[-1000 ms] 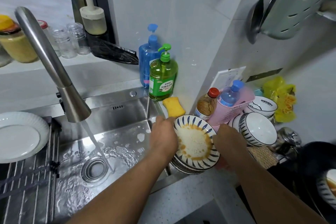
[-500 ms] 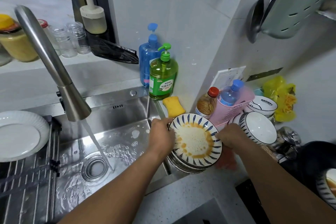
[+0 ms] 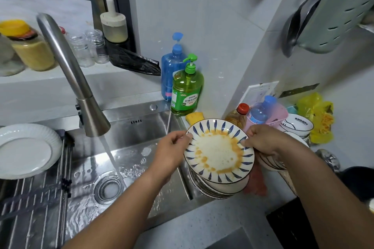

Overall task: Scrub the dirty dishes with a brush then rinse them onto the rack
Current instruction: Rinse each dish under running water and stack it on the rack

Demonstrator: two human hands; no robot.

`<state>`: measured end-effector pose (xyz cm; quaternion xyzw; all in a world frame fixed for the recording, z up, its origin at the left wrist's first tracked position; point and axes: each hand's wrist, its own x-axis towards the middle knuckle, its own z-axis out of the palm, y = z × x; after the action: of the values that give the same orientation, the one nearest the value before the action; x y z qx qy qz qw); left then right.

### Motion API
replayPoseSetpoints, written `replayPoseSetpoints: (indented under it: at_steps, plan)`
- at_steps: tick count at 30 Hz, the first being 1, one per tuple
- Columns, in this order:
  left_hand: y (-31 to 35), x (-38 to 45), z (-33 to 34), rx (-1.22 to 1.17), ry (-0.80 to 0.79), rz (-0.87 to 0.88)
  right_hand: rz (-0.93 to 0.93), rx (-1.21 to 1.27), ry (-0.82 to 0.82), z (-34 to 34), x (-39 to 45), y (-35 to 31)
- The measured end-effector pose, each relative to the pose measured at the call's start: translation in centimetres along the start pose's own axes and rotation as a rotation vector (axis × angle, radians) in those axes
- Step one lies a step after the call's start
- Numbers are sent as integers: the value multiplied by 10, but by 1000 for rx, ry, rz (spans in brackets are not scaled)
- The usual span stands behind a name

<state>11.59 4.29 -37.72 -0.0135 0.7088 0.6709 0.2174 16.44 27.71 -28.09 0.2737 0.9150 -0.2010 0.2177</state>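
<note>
Both grips pinch the dirty plate (image 3: 218, 150) — left hand (image 3: 172, 151), right hand (image 3: 263, 140) at opposite rims.

- The left hand (image 3: 172, 152) reaches in from the lower left, forearm bare, fingers curled and thumb on top, pinching the near-left rim of a plate (image 3: 219, 152).
- The right hand (image 3: 263, 140) comes in from the lower right, forearm bare, fingers curled, thumb pressed on the plate's right rim.
- Both wrists are roughly level, hands on opposite sides.
</note>
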Motion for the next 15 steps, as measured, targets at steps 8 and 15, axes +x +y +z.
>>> replayPoseSetpoints:
  at_steps: [8, 15]
  plan:
    - [-3, -17, -66, -205, 77, -287, -104, 127, -42, 43, 20, -82]
    - [-15, -31, -128, -219, 237, -320, -154, 52, -146, 99, 36, -141]
